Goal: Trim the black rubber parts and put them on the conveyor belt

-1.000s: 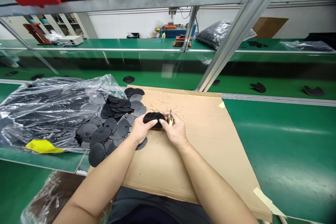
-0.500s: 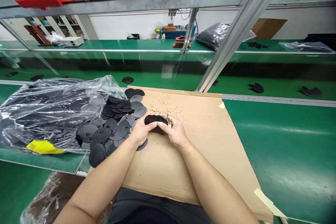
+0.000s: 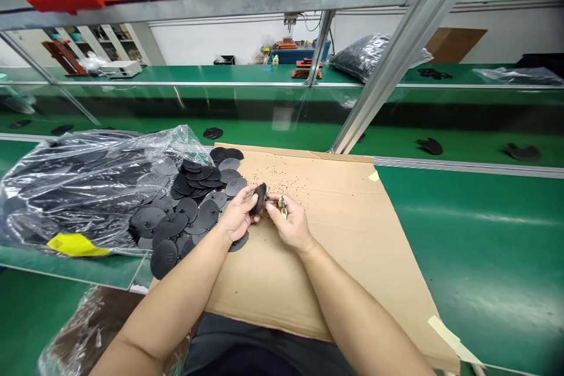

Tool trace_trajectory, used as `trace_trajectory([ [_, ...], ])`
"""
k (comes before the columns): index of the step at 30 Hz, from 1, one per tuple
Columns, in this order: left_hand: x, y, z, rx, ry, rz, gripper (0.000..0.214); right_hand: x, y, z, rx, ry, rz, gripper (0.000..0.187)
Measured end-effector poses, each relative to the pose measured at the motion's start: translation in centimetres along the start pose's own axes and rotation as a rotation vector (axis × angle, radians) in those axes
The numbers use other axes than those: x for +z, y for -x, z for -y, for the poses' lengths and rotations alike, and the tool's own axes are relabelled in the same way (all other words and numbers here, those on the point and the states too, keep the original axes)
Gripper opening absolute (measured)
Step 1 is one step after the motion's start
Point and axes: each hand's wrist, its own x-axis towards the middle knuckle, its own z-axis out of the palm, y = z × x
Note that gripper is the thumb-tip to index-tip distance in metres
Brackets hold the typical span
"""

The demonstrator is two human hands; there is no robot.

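Note:
My left hand (image 3: 238,215) grips a thin black plastic disc (image 3: 261,197) by its rim, thumb on the near face, the disc standing nearly edge-on above the cardboard sheet (image 3: 352,247). Just right of it, my right hand (image 3: 291,224) is closed around small nippers (image 3: 282,205) with pale yellowish handles; their jaws are too small to make out clearly. Its fingertips come close to the disc's right side, and I cannot tell whether they touch it. Left of my hands lies a heap of similar black discs (image 3: 171,225), some with small studs.
A clear plastic bag (image 3: 88,170) of discs lies on the left, with a yellow piece (image 3: 77,244) at its front. Tiny black specks (image 3: 277,173) dot the cardboard. A metal post (image 3: 388,59) rises behind it. Black discs (image 3: 213,133) lie on the green surface beyond.
The disc has turned from lying wide between both hands to nearly edge-on in my left hand. My right hand's thumb has come off it, and the nippers are more visible.

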Motion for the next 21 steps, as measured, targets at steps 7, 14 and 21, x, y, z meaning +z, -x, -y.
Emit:
trace_trajectory([
  [7, -0.25, 0.45, 0.23, -0.077, -0.012, 0.152, 0.049, -0.2, 0.02, 0.27, -0.253, 0.285, -0.063, 0.008],
  [14, -0.15, 0.5, -0.08, -0.049, -0.009, 0.143, 0.052, -0.31, -0.12, 0.58, -0.369, 0.358, -0.05, 0.008],
  [21, -0.12, 0.45, 0.28, 0.015, -0.033, 0.08, 0.052, -0.4, -0.33, 0.26, -0.356, 0.332, -0.031, 0.007],
])
